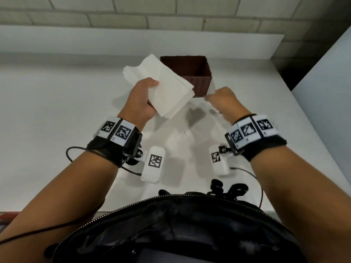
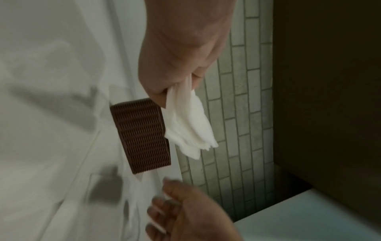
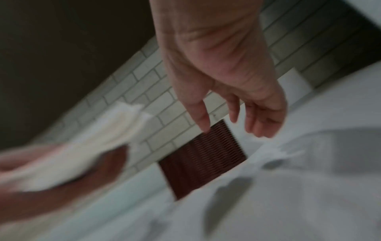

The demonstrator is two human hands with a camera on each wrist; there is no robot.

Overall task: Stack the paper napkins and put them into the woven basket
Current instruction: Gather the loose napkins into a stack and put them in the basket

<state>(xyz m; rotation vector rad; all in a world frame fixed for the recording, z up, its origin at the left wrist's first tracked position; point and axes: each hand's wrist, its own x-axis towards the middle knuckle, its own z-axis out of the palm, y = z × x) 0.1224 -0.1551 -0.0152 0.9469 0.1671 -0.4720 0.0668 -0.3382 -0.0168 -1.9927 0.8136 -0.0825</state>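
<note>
My left hand (image 1: pixel 144 97) grips a loose stack of white paper napkins (image 1: pixel 163 86) in the air, just left of and in front of the brown woven basket (image 1: pixel 201 84). Seen from the left wrist, the napkins (image 2: pixel 189 120) hang fanned from the pinching fingers (image 2: pixel 156 93) beside the basket (image 2: pixel 142 135). My right hand (image 1: pixel 222 99) hovers near the basket's front right corner with relaxed fingers and holds nothing. From the right wrist, those fingers (image 3: pixel 203 119) dangle above the basket (image 3: pixel 204 159), and the napkins (image 3: pixel 82 146) show blurred at the left.
The basket stands on a white table (image 1: pixel 57 120) against a pale brick wall (image 1: pixel 171 16). The table's right edge (image 1: pixel 296 103) drops beside a grey panel. Two white tagged devices (image 1: pixel 153 164) hang from my wrists over the near table. A black bag (image 1: pixel 180 224) sits against my body.
</note>
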